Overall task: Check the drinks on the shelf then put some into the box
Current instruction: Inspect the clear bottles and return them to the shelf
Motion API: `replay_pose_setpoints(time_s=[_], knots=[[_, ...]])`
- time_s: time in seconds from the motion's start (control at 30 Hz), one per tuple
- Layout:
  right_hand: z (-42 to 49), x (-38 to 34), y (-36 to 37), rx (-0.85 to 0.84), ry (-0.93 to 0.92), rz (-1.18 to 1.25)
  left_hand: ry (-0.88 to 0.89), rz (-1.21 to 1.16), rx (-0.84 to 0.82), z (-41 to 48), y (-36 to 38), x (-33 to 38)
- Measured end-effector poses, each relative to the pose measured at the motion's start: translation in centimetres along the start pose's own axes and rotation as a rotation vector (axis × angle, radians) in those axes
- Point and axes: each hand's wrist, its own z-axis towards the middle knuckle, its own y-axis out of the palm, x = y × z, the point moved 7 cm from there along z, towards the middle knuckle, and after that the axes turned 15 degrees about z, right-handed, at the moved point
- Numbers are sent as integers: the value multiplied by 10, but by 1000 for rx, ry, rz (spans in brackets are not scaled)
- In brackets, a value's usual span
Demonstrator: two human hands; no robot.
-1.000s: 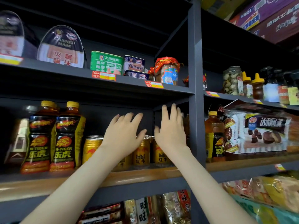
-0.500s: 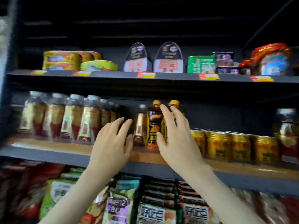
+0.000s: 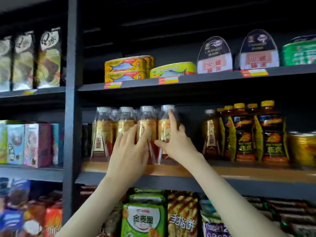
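Drinks: 4 clear bottles [image 3: 102, 134], white-capped, are seen in a front row on the wooden shelf [image 3: 239, 170], with more behind them; all stand upright.
Left hand [image 3: 130, 156]: held flat with straight fingers, laid against the fronts of the middle clear bottles; nothing is gripped.
Right hand [image 3: 177, 144]: spread, with the index finger stretched straight up the rightmost of the clear bottles towards its cap and the thumb out to the side; no closed grip is seen.
Right of the clear bottles: yellow-capped dark bottles [image 3: 271, 134], then gold cans [image 3: 302, 147] at the frame edge, on the same shelf.
Above the clear bottles: fish tins [image 3: 126, 69] on the next shelf up.
Below the clear bottles: snack bags [image 3: 145, 219].
Change: 1 s ago both hands were raised before the gold cans, and 0.5 s ago before the yellow-capped dark bottles; now the clear bottles, further left, have been reached.
Meaning: the check is judged to be running leftwards, group by group; no drink has been lifted yet.
Box: not in view, so packing is judged not yet begun.
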Motion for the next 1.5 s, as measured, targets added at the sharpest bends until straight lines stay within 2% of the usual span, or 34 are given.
replay_pose_setpoints(time_s=[0.2,0.33,0.5,0.6,0.67,0.77,0.87,1.0,1.1,1.23,1.3,1.33,1.43,1.5], knots=[[1,-1,1,97,-90,1,-14,-135,-58,-4,17,7],[-25,-18,-11,164,-300,-61,-27,-328,-87,-4,19,17],[-66,-41,-53,390,-632,-133,-59,-774,-39,3,-22,37],[-104,-44,-74,409,-664,-92,-30,-1045,-21,-14,-50,62],[-136,-37,-71,326,-627,4,-6,-1177,-44,-40,-58,78],[-190,-17,-52,201,-551,86,41,-1349,-122,-92,-64,100],[-236,8,-29,113,-410,171,12,-1480,-274,-148,-58,119],[-272,52,-4,72,-204,265,-21,-1477,-473,-205,-38,138],[-286,91,17,-5,-22,394,-44,-1494,-713,-238,-18,152],[-316,145,54,-94,325,730,-106,-1464,-978,-287,5,162],[-339,171,77,-81,570,985,-226,-1555,-1110,-316,13,165],[-351,181,89,-75,668,1085,-346,-1613,-1200,-331,16,167],[-377,194,115,-87,819,1257,-669,-1722,-1588,-374,14,176],[-389,195,124,-141,857,1316,-678,-1761,-1712,-390,9,179]])
